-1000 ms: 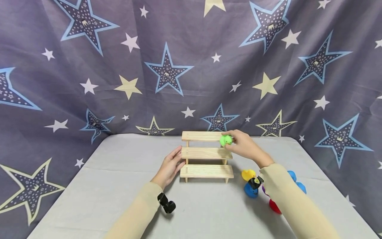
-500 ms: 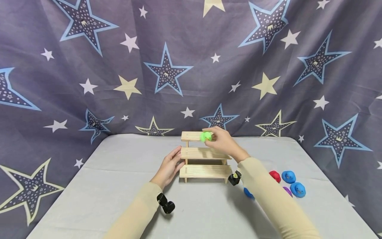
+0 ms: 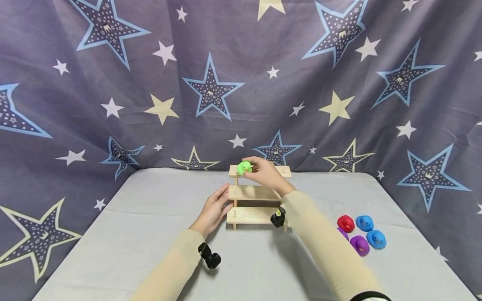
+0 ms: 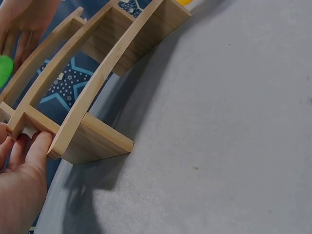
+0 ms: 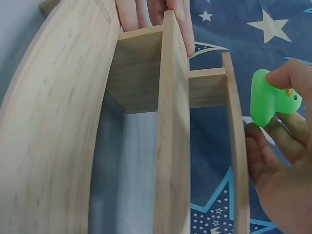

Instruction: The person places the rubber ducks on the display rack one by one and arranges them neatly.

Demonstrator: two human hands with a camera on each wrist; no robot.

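Observation:
A three-tier wooden display stand stands near the back of the table. At its left end my left hand holds the side, fingers on both sides of the middle board's end, as the right wrist view shows. My right hand pinches a green rubber duck between thumb and fingers. The duck overlaps the left part of the top step in the head view. In the right wrist view the green duck is beside the top board, fingertips right at that board's edge.
To the right on the grey-covered table sit a red duck, a blue duck with another blue one near it, and a purple duck beside another, partly hidden by the right sleeve. A star-patterned curtain hangs behind.
My right hand has carried the green duck leftward along the top step, from its right end to its left part. More ducks show at the right. My left hand has stayed at the stand.

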